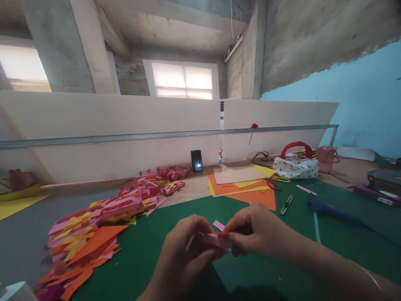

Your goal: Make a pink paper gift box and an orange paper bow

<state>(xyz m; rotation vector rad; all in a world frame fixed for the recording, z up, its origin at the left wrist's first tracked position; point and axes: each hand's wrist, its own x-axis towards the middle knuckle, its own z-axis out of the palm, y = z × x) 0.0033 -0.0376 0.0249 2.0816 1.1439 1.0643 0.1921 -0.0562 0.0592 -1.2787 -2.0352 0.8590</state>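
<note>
Between my two hands is a pink paper strip (213, 239), bent or folded, above the green cutting mat (144, 242). My left hand (188, 251) curls round its left part, thumb below and fingers above. At the other end, my right hand (250, 232) pinches the paper between thumb and forefinger. A short pink end (218, 225) sticks up between the hands. The fingers hide part of the fold. Left of my hands lies a long pile of pink, orange and yellow paper pieces (106, 209), some cut like petals.
Orange sheets (250, 197) lie beyond my hands, with yellow-handled scissors (282, 179) beside them. To the right are a utility knife (286, 205) and a blue glue gun (328, 211) with a cord. A phone (196, 161) leans on the white partition; a cloth bag (296, 167) stands back right.
</note>
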